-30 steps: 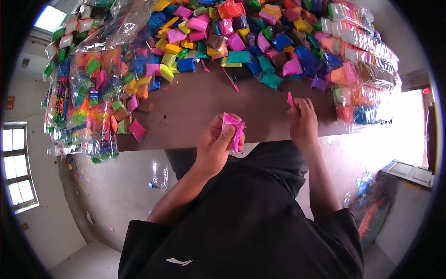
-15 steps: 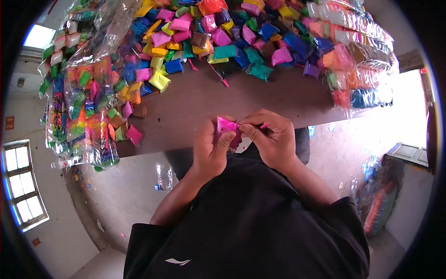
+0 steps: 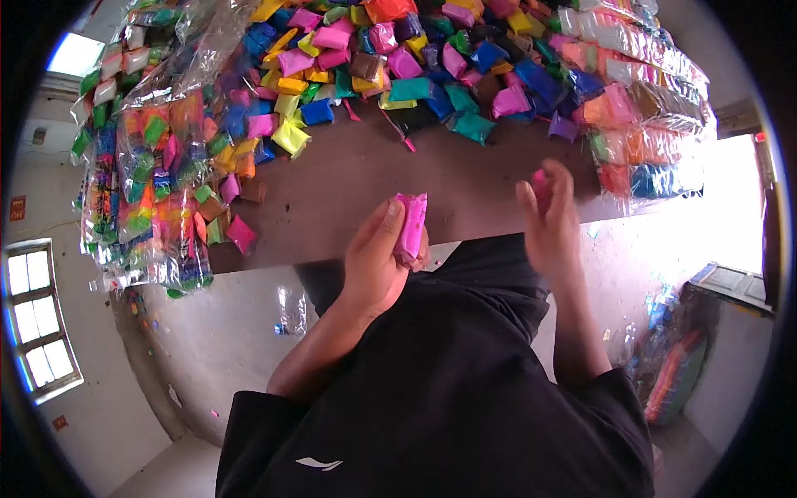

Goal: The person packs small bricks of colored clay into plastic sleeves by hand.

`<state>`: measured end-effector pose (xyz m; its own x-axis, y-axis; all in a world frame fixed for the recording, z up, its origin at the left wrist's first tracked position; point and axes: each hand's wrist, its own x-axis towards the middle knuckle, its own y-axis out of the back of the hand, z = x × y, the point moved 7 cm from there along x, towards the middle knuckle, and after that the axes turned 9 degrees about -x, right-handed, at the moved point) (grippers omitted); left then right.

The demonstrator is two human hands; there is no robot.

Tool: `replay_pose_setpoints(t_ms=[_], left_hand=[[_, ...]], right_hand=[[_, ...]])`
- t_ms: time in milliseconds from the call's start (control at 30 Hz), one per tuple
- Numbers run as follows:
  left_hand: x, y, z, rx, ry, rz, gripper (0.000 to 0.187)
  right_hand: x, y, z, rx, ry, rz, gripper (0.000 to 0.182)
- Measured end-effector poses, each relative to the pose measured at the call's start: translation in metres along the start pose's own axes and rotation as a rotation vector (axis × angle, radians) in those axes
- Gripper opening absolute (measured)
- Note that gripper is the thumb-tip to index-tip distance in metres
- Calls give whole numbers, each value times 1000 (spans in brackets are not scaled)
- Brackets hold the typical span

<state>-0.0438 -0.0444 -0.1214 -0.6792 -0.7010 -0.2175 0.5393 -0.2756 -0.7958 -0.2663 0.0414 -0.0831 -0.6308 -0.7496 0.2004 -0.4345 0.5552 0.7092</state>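
A shiny pink packet (image 3: 411, 228) stands upright in my left hand (image 3: 378, 256), with the thumb along its left side and the fingers behind it, near the table's front edge. My right hand (image 3: 550, 217) is raised to the right, apart from the packet and slightly blurred. Between its thumb and fingers shows a small pink piece (image 3: 541, 189); whether it is wrapper or something else I cannot tell.
Many small coloured packets (image 3: 411, 89) are heaped along the back of the brown table (image 3: 332, 195). Clear bags of packets stand at the left (image 3: 166, 183) and right (image 3: 652, 145). One pink packet (image 3: 241, 235) lies at the left front.
My right hand has moved away from my left hand, up and to the right, with a small pink piece. The packet in my left hand is now upright and more visible.
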Motion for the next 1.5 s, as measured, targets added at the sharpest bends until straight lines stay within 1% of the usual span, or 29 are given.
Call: replay_pose_setpoints(t_ms=[33, 67, 100, 133, 200, 233, 267, 300, 333, 400, 567, 600, 633, 700, 733, 767, 833, 867, 933, 967, 1067, 1100, 1167, 1200, 1233, 1333, 1400, 1467, 1500], left_hand=[[1, -2, -4, -49, 29, -17, 28], [1, -7, -6, -48, 37, -20, 28], [-1, -8, -7, -53, 62, 110, 28], [-3, -4, -8, -55, 84, 241, 28], [-2, -1, -11, -68, 79, 186, 27], [-3, -3, -11, -86, 70, 136, 27], [-5, -4, -12, -83, 71, 136, 27], [-8, -6, -11, -58, 77, 219, 26], [-10, -5, -9, -33, 81, 301, 26], [-11, -7, -7, -22, 103, 299, 26], [-17, -2, -7, -13, 120, 317, 26], [-17, -4, -7, -5, 116, 250, 26], [-16, -8, -7, 3, 114, 182, 26], [-17, -12, -8, -7, 123, 205, 25], [-17, -17, -8, -18, 132, 226, 25], [-14, -27, -7, -14, 135, 221, 25], [-17, -27, -4, 11, 152, 494, 24], [-19, -20, -4, 17, 156, 493, 24], [-16, -21, -5, 8, 177, 219, 24], [-17, -18, -8, 11, 180, 218, 24], [-16, -19, -6, -29, 157, 200, 25], [-17, -20, -6, -18, 181, 181, 26], [-16, -24, -6, -7, 206, 161, 27], [-16, -24, -6, -26, 215, 224, 28], [-17, -21, -7, -46, 223, 288, 29], [-16, -15, -13, -157, 243, 209, 30], [-19, -14, -17, -179, 272, 221, 30], [-19, -15, -18, -200, 305, 229, 30], [-18, -20, -16, -236, 329, 189, 30]], right_hand=[[-10, -1, -4, -2, -8, 1, 42], [-21, -12, -13, 108, 68, -127, 36], [-32, -22, -24, 220, 145, -252, 31], [-39, -20, -34, 220, 139, -246, 31], [-51, -14, -74, 351, 370, -268, 21], [-51, -18, -77, 353, 367, -266, 21], [-50, -19, -83, 368, 434, -225, 18], [-48, -20, -87, 382, 503, -182, 16], [-47, -22, -85, 385, 503, -180, 16], [-46, -28, -83, 273, 555, -172, 17], [-44, -24, -87, 317, 582, -118, 11], [-48, -22, -89, 341, 624, -108, 11], [-45, -21, -90, 341, 623, -106, 11], [-37, -18, -84, 273, 508, -84, 13], [-38, -16, -84, 273, 502, -82, 13], [-40, -16, -88, 282, 570, -100, 13], [-51, -16, -95, 347, 656, -169, 13], [-50, -16, -95, 349, 652, -164, 13], [-41, -11, -91, 214, 613, -86, 11], [-30, -10, -86, 204, 538, -63, 10], [-32, -8, -86, 283, 497, -31, 16], [-39, -10, -88, 347, 575, -46, 17], [-40, -11, -89, 332, 604, -38, 14], [-40, -12, -90, 317, 633, -35, 12], [-33, -12, -84, 238, 562, -37, 14], [-32, -10, -88, 324, 606, 10, 13], [-31, -8, -88, 367, 626, 33, 12], [-24, -15, -81, 142, 567, -27, 13], [-13, -15, -72, 250, 414, 19, 13]])
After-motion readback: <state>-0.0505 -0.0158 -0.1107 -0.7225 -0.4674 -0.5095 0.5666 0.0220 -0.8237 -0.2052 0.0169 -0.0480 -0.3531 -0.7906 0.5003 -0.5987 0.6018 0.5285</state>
